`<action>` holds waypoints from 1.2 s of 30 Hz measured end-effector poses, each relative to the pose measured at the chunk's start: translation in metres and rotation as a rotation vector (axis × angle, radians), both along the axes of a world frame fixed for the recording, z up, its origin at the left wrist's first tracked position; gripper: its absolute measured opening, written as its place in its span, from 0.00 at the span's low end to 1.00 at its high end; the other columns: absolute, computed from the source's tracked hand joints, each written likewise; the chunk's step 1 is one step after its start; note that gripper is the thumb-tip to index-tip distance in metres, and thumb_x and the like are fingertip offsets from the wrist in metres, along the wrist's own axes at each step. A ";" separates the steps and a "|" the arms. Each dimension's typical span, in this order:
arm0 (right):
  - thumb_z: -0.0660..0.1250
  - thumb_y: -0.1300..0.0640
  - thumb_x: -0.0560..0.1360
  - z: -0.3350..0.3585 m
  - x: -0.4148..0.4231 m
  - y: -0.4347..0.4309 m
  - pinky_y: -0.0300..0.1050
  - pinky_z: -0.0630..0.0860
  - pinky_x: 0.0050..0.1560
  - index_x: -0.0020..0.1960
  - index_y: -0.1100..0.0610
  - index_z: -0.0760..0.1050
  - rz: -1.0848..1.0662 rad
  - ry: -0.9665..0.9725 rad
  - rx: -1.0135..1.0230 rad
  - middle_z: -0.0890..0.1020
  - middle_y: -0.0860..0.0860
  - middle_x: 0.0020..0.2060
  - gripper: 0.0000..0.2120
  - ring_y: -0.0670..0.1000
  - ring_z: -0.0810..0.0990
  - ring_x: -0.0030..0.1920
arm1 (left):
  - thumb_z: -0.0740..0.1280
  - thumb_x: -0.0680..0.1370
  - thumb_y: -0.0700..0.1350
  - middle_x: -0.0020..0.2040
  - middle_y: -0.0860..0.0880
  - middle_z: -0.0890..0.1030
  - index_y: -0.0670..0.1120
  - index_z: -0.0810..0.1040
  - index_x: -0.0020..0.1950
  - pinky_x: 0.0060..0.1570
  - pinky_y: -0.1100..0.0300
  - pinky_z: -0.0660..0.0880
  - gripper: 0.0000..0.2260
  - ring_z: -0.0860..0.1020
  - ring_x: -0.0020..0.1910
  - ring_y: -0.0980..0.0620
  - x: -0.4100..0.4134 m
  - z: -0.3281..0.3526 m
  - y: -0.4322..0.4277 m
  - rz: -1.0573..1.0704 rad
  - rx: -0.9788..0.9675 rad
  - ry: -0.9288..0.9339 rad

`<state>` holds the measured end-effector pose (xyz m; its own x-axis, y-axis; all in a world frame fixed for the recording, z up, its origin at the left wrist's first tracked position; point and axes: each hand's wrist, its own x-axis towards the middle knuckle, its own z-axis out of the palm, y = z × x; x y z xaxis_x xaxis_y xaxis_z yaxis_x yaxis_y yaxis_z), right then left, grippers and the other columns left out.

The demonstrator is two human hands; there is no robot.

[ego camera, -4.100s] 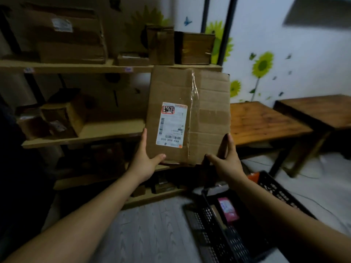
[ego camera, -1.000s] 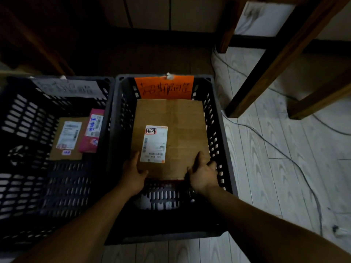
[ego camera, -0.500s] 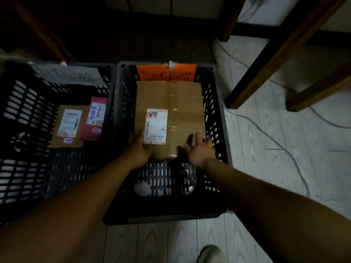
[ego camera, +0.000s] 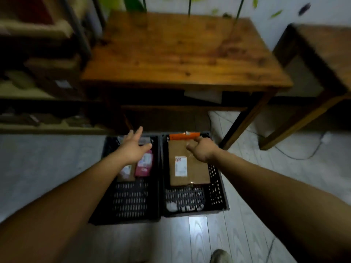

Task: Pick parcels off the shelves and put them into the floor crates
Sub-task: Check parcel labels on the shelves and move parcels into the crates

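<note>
A flat brown cardboard parcel with a white label lies in the right black floor crate, which carries an orange tag at its far rim. The left black crate holds a pink parcel and a small brown one. My left hand hovers above the left crate with fingers spread, holding nothing. My right hand is lifted above the cardboard parcel, fingers loose, empty. Shelves with blurred parcels stand at the left.
A wooden table stands right behind the crates, its leg close to the right crate. A second wooden table is at the right. A cable runs over the pale floorboards. My shoe tip shows at the bottom.
Both hands let go of the cardboard parcel, which stays in the right crate, and rose away from it. The view lifted from the crates toward the table and shelves.
</note>
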<state>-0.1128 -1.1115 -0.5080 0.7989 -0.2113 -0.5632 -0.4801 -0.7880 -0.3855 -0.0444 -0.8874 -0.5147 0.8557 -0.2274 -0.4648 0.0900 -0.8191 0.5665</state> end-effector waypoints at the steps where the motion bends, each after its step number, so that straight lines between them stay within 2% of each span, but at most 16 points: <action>1: 0.55 0.40 0.80 0.028 0.007 0.017 0.56 0.65 0.70 0.76 0.58 0.59 0.016 -0.031 0.018 0.66 0.60 0.72 0.31 0.60 0.67 0.70 | 0.62 0.78 0.55 0.78 0.48 0.44 0.56 0.46 0.77 0.74 0.50 0.48 0.33 0.44 0.76 0.46 0.003 0.026 0.017 0.011 -0.003 -0.020; 3: 0.55 0.42 0.81 0.084 0.023 0.054 0.53 0.63 0.72 0.77 0.59 0.56 0.059 -0.107 0.029 0.63 0.59 0.75 0.31 0.59 0.64 0.73 | 0.62 0.78 0.55 0.78 0.47 0.45 0.56 0.46 0.77 0.74 0.51 0.46 0.33 0.43 0.76 0.46 0.006 0.076 0.050 0.040 -0.009 -0.076; 6: 0.56 0.42 0.81 0.153 0.048 0.112 0.50 0.66 0.69 0.77 0.59 0.58 0.157 -0.198 0.049 0.64 0.59 0.74 0.31 0.60 0.66 0.71 | 0.62 0.78 0.55 0.78 0.47 0.46 0.55 0.47 0.77 0.73 0.52 0.47 0.33 0.44 0.76 0.46 0.003 0.140 0.105 0.092 -0.003 -0.156; 10: 0.56 0.41 0.80 0.216 0.074 0.182 0.45 0.70 0.57 0.71 0.58 0.67 0.342 -0.264 0.025 0.72 0.59 0.68 0.27 0.59 0.73 0.65 | 0.62 0.78 0.55 0.78 0.49 0.47 0.56 0.47 0.77 0.73 0.50 0.49 0.32 0.45 0.77 0.46 -0.003 0.205 0.178 0.147 0.032 -0.222; 13: 0.57 0.41 0.80 0.251 0.081 0.226 0.47 0.69 0.63 0.72 0.58 0.66 0.457 -0.340 0.003 0.71 0.58 0.69 0.27 0.59 0.71 0.67 | 0.62 0.78 0.56 0.78 0.49 0.48 0.56 0.47 0.77 0.74 0.49 0.52 0.32 0.47 0.76 0.46 -0.004 0.243 0.220 0.203 0.069 -0.265; 17: 0.57 0.41 0.80 0.283 0.093 0.258 0.48 0.68 0.66 0.75 0.57 0.63 0.552 -0.385 -0.029 0.68 0.58 0.72 0.29 0.58 0.68 0.70 | 0.61 0.78 0.55 0.78 0.48 0.47 0.55 0.47 0.77 0.74 0.47 0.51 0.32 0.46 0.77 0.46 -0.001 0.283 0.255 0.254 0.093 -0.291; 19: 0.58 0.40 0.79 0.295 0.106 0.269 0.46 0.67 0.64 0.75 0.57 0.62 0.587 -0.404 -0.041 0.67 0.57 0.72 0.31 0.57 0.68 0.70 | 0.61 0.78 0.55 0.78 0.48 0.47 0.56 0.47 0.77 0.74 0.47 0.49 0.32 0.46 0.76 0.45 0.003 0.299 0.271 0.284 0.117 -0.299; 22: 0.59 0.41 0.79 0.315 0.126 0.288 0.44 0.69 0.60 0.73 0.57 0.64 0.633 -0.453 -0.031 0.71 0.57 0.69 0.29 0.57 0.71 0.67 | 0.61 0.78 0.56 0.78 0.48 0.47 0.56 0.47 0.77 0.74 0.47 0.49 0.33 0.46 0.77 0.45 0.008 0.317 0.297 0.350 0.131 -0.335; 26: 0.60 0.41 0.79 0.332 0.149 0.313 0.49 0.69 0.66 0.74 0.55 0.63 0.634 -0.474 -0.024 0.70 0.56 0.70 0.29 0.57 0.70 0.68 | 0.62 0.78 0.56 0.78 0.49 0.48 0.56 0.47 0.77 0.74 0.46 0.51 0.33 0.48 0.76 0.45 0.018 0.332 0.333 0.397 0.111 -0.388; 30: 0.62 0.43 0.78 0.343 0.171 0.359 0.49 0.70 0.62 0.74 0.54 0.63 0.637 -0.488 -0.012 0.71 0.56 0.69 0.28 0.56 0.72 0.66 | 0.64 0.76 0.56 0.78 0.49 0.48 0.56 0.48 0.77 0.73 0.45 0.56 0.35 0.50 0.76 0.45 0.036 0.345 0.384 0.432 0.074 -0.416; 33: 0.63 0.42 0.78 0.349 0.186 0.404 0.48 0.70 0.63 0.76 0.54 0.60 0.628 -0.489 -0.021 0.69 0.56 0.71 0.31 0.56 0.72 0.67 | 0.63 0.77 0.55 0.78 0.49 0.49 0.55 0.48 0.77 0.74 0.46 0.52 0.34 0.49 0.76 0.45 0.050 0.352 0.428 0.432 0.094 -0.475; 36: 0.63 0.45 0.79 0.350 0.200 0.453 0.44 0.72 0.56 0.74 0.55 0.62 0.626 -0.484 -0.028 0.72 0.56 0.67 0.28 0.54 0.74 0.61 | 0.64 0.77 0.55 0.78 0.49 0.50 0.55 0.48 0.77 0.74 0.47 0.53 0.34 0.49 0.76 0.45 0.068 0.354 0.479 0.431 0.093 -0.487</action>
